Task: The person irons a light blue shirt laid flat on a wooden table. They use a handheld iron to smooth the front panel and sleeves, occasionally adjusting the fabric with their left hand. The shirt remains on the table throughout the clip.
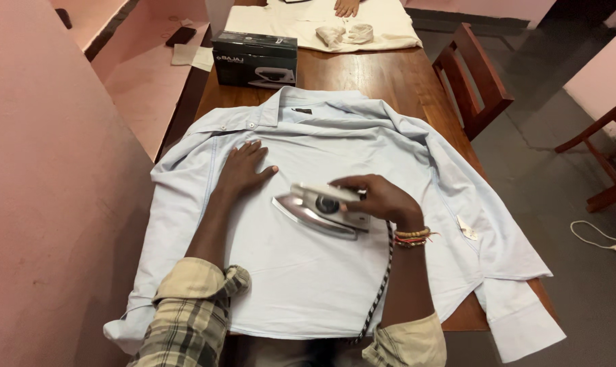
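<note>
Your plaid sleeves [192,312] sit closest; left hand [243,170] lies flat and released on the shirt [308,272], right hand [382,199] grips the iron [319,209].

Both arms wear a plaid shirt in beige, olive and dark checks, its sleeves rolled up past the elbows so the plain tan lining shows at the cuffs. The right wrist carries stacked bracelets [412,238]: wooden beads beside red and green threads.
</note>
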